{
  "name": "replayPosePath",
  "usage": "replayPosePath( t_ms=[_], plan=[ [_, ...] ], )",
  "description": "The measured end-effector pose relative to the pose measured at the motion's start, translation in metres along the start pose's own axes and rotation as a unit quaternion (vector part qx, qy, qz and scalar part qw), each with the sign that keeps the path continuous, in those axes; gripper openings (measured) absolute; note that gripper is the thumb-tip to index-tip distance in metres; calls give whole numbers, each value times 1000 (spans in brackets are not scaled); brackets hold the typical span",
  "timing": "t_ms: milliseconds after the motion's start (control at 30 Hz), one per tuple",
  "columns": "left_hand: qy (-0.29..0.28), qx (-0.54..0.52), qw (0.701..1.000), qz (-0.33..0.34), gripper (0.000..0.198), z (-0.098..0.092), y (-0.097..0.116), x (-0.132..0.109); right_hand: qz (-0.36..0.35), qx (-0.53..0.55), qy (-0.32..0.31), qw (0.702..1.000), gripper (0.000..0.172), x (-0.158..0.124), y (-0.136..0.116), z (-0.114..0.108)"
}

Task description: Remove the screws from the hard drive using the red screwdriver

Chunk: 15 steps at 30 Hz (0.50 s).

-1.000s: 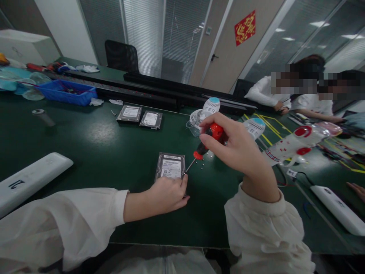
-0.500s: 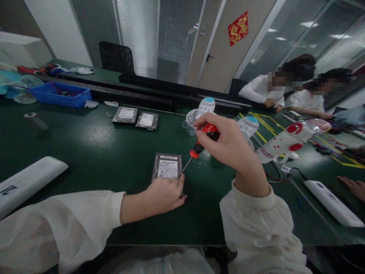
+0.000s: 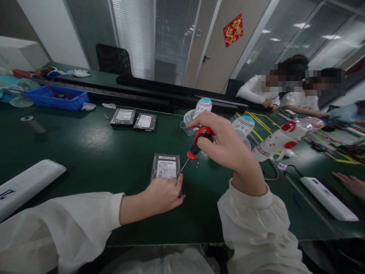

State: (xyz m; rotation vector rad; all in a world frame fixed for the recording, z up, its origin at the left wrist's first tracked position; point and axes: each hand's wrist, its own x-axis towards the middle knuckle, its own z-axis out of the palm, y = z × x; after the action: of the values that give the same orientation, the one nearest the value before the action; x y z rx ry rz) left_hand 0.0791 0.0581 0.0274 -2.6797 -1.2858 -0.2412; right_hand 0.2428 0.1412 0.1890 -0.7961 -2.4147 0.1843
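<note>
A hard drive [image 3: 166, 163] lies label up on the green tabletop in front of me. My left hand [image 3: 165, 191] is closed over its near part, hiding that end, with the index fingertip at the drive's right edge. My right hand [image 3: 221, 140] is wrapped around the handle of a red and black screwdriver [image 3: 196, 142]. The shaft slants down to the left, and its tip meets the drive's right edge beside my left index finger. Whether a screw sits under the tip is too small to tell. Several tiny screws [image 3: 197, 163] lie scattered right of the drive.
Two more hard drives [image 3: 122, 116] lie farther back, near a blue bin [image 3: 57, 97]. A metal cylinder [image 3: 32, 124] and a white case [image 3: 32, 184] are at left. White fans [image 3: 242, 125], a clear bottle [image 3: 285, 139] and a white power strip [image 3: 329, 198] are at right, near another person's hand [image 3: 349, 184].
The whole view has shifted slightly. The screwdriver's handle has turned a little in my right hand, its tip staying at the drive's edge. My left hand keeps its place on the drive.
</note>
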Motion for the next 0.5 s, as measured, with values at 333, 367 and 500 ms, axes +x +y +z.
replayPosePath(
  t_ms=[333,367,500],
  plan=[
    [3,3,1000,4,63,-1,-1,-1,6,17,-11,1000,21,0,3,-1],
    [4,2,1000,5,63,-1,-1,-1,2,18,-14,1000,21,0,4,-1],
    [5,-1,1000,1,63,-1,0,-1,20,21,-6,1000,16,0,5,1]
  ],
)
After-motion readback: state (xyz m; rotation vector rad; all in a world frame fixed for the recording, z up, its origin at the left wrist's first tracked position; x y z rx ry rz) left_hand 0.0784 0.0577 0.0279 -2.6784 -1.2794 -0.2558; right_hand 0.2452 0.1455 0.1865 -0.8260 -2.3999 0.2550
